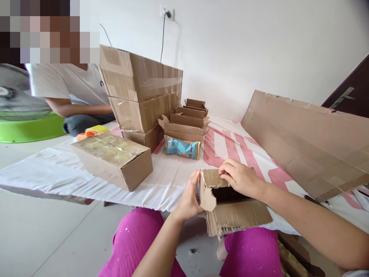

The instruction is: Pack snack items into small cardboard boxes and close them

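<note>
A small open cardboard box (240, 215) rests at the table's front edge above my knees, its opening toward me. One flap hangs down at the front, and a torn-edged side flap stands at the left. My left hand (188, 198) is closed on the box's left side. With bent fingers, my right hand (238, 177) grips the flap (213, 179) at the top of the opening; part of the flap is hidden under that hand. Beyond the box lies a blue snack packet (182, 147), in front of a row of open cartons (187, 125).
A taped cardboard box (115, 157) lies at the left, near an orange and yellow tape roll (92, 131). Stacked cartons (147, 84) rise behind it, beside a seated person (72, 88). A large cardboard sheet (305, 142) leans at the right. A green-based fan (31, 127) stands far left.
</note>
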`<move>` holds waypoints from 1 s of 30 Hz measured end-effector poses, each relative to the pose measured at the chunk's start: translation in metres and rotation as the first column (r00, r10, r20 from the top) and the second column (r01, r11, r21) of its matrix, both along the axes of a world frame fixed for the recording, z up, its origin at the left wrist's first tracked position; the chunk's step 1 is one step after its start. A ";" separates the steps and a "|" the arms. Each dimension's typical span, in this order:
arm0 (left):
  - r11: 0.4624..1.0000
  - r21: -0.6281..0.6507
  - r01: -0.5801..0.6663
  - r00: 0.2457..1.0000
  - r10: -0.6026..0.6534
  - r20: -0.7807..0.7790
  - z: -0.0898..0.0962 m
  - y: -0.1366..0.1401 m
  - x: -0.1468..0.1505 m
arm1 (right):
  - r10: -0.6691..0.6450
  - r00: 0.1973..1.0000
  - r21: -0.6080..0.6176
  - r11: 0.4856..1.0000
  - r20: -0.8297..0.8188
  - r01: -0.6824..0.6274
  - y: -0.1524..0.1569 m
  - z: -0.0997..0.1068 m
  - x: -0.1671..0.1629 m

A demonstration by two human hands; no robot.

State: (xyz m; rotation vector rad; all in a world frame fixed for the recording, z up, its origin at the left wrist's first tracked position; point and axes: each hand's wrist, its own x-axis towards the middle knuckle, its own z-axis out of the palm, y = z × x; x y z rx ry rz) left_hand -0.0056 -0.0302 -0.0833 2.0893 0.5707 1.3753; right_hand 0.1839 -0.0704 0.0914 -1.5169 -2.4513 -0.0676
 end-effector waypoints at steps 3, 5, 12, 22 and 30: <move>1.000 0.002 0.010 1.000 -0.010 0.008 0.000 0.001 0.000 | 0.026 0.995 0.019 0.999 0.097 -0.028 0.004 0.000 -0.003; 1.000 0.004 0.008 1.000 -0.008 0.001 0.000 0.001 0.000 | 0.047 0.987 0.037 0.998 0.154 -0.054 0.005 -0.001 -0.003; 1.000 -0.006 0.006 1.000 -0.006 -0.008 -0.001 0.001 0.000 | 0.088 0.979 0.138 0.984 0.185 -0.114 0.008 -0.004 0.001; 1.000 -0.019 0.002 1.000 -0.002 -0.023 0.000 0.000 0.000 | 0.110 0.859 0.184 0.956 0.500 -0.229 0.014 -0.005 -0.004; 1.000 -0.017 -0.006 1.000 0.006 -0.026 0.000 0.000 0.000 | 0.153 0.982 0.144 0.980 -0.111 -0.137 0.004 -0.003 0.004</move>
